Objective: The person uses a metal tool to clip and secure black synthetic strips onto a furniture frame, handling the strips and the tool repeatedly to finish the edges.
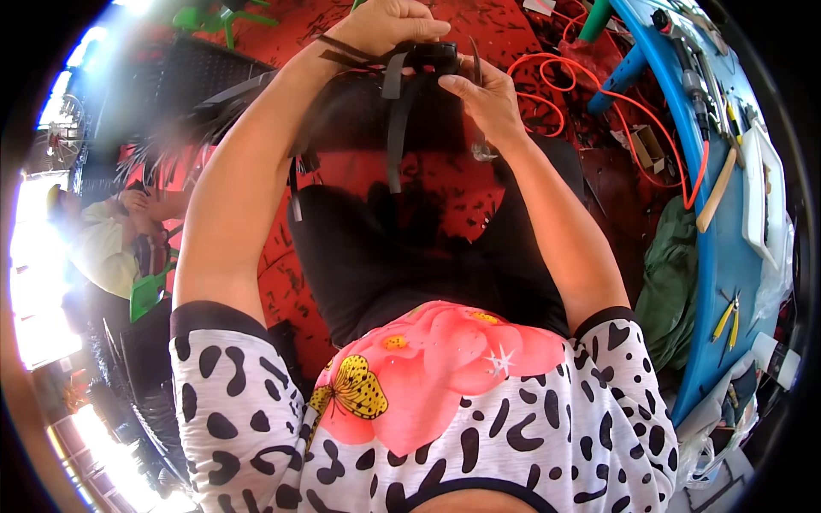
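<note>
My left hand [385, 24] grips a small black block-shaped part [432, 56] from above, near the top of the view. Black flat straps [395, 128] hang down from it and trail over my left wrist. My right hand [487, 98] pinches the right end of the same part, with a thin dark blade-like tool [475, 58] sticking up between its fingers. Both arms reach forward over my lap in black trousers [402, 256].
A blue workbench [714, 256] curves down the right side with hand tools, yellow-handled pliers [727, 321] and white sheets. An orange hose [599, 94] loops over the red floor [479, 26]. A green cloth [676, 274] lies by the bench. Another person [111, 244] sits at the left.
</note>
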`<control>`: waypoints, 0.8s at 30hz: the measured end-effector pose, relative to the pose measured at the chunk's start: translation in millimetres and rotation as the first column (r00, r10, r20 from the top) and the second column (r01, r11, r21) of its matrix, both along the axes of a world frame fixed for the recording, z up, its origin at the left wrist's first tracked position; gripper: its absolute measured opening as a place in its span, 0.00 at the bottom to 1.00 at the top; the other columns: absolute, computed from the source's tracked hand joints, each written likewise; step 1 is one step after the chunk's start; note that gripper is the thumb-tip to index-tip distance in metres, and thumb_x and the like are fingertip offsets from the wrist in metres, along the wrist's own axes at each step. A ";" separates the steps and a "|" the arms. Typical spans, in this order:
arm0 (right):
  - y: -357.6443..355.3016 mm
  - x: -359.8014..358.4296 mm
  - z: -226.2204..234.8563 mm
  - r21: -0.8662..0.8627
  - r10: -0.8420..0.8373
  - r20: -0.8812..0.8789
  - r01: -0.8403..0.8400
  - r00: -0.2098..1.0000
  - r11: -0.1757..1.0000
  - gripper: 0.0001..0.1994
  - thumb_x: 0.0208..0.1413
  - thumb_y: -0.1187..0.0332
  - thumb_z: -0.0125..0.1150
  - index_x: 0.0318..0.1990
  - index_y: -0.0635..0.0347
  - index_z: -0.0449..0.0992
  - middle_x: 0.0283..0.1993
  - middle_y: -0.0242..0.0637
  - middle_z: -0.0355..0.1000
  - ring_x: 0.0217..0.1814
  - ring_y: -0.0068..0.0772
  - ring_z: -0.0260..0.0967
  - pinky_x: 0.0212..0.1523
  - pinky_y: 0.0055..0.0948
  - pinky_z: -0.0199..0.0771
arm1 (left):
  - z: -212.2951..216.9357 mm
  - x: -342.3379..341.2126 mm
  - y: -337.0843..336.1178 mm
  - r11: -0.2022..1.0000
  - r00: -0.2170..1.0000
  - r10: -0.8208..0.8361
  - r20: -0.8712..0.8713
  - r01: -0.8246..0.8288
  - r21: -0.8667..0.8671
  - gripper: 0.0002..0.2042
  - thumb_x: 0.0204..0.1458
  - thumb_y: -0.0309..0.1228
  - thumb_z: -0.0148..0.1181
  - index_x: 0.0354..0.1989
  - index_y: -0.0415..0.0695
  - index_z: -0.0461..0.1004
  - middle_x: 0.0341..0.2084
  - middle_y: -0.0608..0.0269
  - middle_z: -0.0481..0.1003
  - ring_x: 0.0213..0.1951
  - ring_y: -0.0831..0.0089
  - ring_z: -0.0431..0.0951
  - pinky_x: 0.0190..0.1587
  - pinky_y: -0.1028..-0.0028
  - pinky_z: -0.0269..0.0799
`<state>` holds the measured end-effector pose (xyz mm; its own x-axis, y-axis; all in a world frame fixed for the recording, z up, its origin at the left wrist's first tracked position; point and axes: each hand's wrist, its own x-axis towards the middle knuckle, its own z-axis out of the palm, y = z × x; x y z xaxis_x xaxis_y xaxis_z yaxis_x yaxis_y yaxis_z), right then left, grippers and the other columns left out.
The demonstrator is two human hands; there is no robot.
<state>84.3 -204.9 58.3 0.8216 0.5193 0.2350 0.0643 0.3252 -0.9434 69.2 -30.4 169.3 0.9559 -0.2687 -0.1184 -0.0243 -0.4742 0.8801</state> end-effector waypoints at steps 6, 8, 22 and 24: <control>16.5 1.0 -7.8 -0.046 -0.290 0.289 0.316 0.912 0.948 0.13 0.44 0.72 0.69 0.38 0.64 0.75 0.30 0.26 0.73 0.31 0.13 0.66 0.33 0.17 0.69 | -8.8 5.8 12.8 0.994 0.992 0.054 0.112 -0.042 -0.104 0.15 0.54 0.40 0.56 0.25 0.39 0.75 0.18 0.70 0.72 0.23 0.83 0.69 0.27 0.80 0.63; 20.6 0.0 -7.7 0.051 -0.257 0.219 0.252 0.941 0.966 0.13 0.44 0.72 0.69 0.37 0.64 0.75 0.29 0.26 0.74 0.30 0.13 0.66 0.32 0.16 0.69 | -7.4 6.6 13.6 0.996 0.985 0.046 0.165 -0.034 -0.077 0.15 0.54 0.39 0.56 0.25 0.39 0.75 0.19 0.69 0.72 0.23 0.84 0.69 0.27 0.81 0.63; 11.7 -1.0 5.7 0.221 -0.123 0.049 0.109 0.991 0.969 0.09 0.49 0.70 0.65 0.38 0.62 0.76 0.29 0.23 0.72 0.32 0.11 0.65 0.34 0.14 0.66 | 5.2 -1.4 10.9 0.997 0.994 -0.075 0.081 0.077 -0.014 0.06 0.43 0.25 0.60 0.30 0.36 0.76 0.21 0.65 0.76 0.23 0.81 0.72 0.27 0.79 0.68; 12.5 3.3 5.4 0.159 -0.129 0.138 0.106 0.982 0.982 0.09 0.53 0.69 0.62 0.39 0.62 0.76 0.30 0.21 0.71 0.33 0.10 0.63 0.35 0.13 0.64 | 7.4 -2.5 9.4 0.994 0.985 -0.106 0.137 0.104 0.021 0.06 0.43 0.24 0.60 0.29 0.36 0.76 0.20 0.65 0.76 0.22 0.81 0.72 0.25 0.79 0.68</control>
<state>87.7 -192.4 63.7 0.8252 0.3708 0.4261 0.2450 0.4448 -0.8615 66.7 -21.0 176.7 0.9299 -0.3678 0.0085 -0.1955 -0.4745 0.8582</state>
